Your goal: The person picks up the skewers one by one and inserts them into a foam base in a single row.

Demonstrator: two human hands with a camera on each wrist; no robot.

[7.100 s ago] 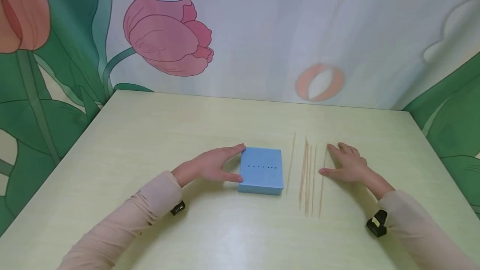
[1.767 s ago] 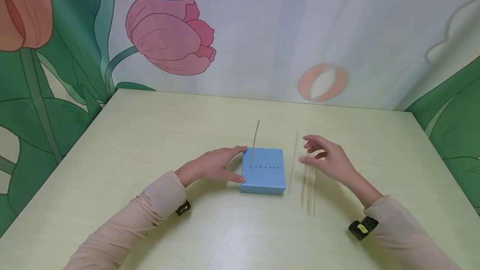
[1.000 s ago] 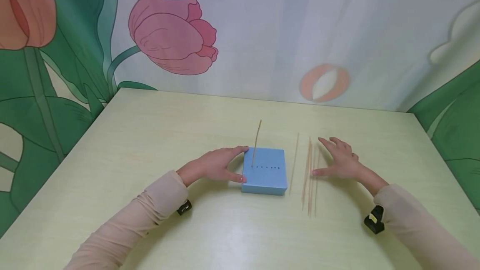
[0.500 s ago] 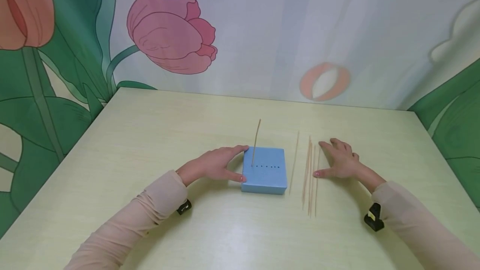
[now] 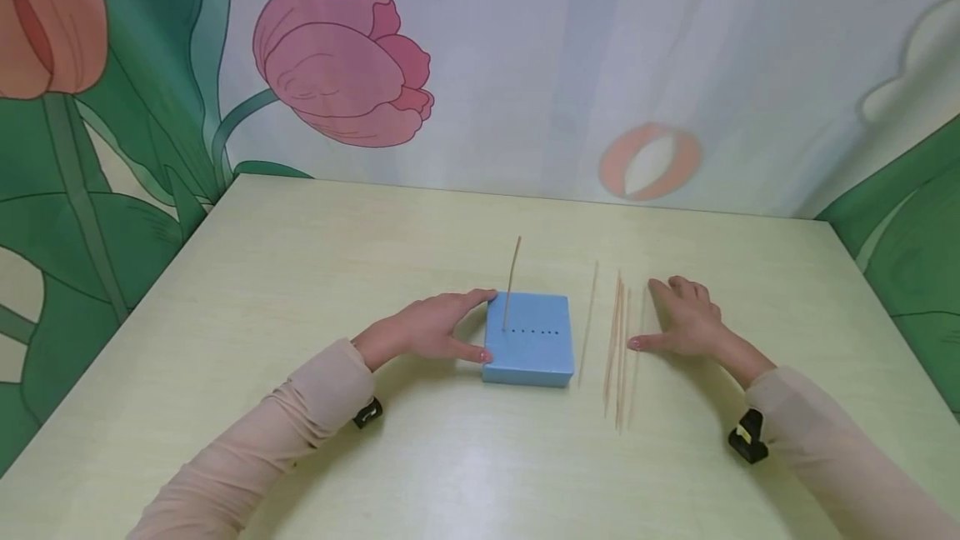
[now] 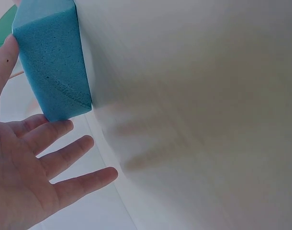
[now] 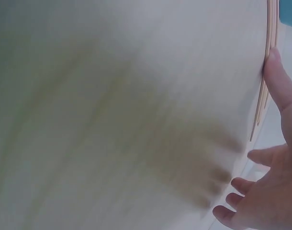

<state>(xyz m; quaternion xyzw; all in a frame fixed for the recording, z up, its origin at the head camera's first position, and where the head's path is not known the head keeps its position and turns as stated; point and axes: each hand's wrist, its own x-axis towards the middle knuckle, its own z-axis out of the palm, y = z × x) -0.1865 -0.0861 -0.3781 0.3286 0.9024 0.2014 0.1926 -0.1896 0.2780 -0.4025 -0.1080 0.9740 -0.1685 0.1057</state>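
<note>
Touching blue block [image 5: 528, 358], left grip [image 5: 429, 328] spread; right grip [image 5: 684, 327] unclenched beside thin sticks [image 5: 619, 367], toward surface's [image 5: 795, 298] right edge. Sticks likely light, stiff, snappable: best pinched mid-length.

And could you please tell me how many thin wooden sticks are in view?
At least 6: one stick standing in the blue foam block, one lone stick beside it, at least three bunched sticks, and one blurred stick by the right hand. The bunch may hide more.
</note>
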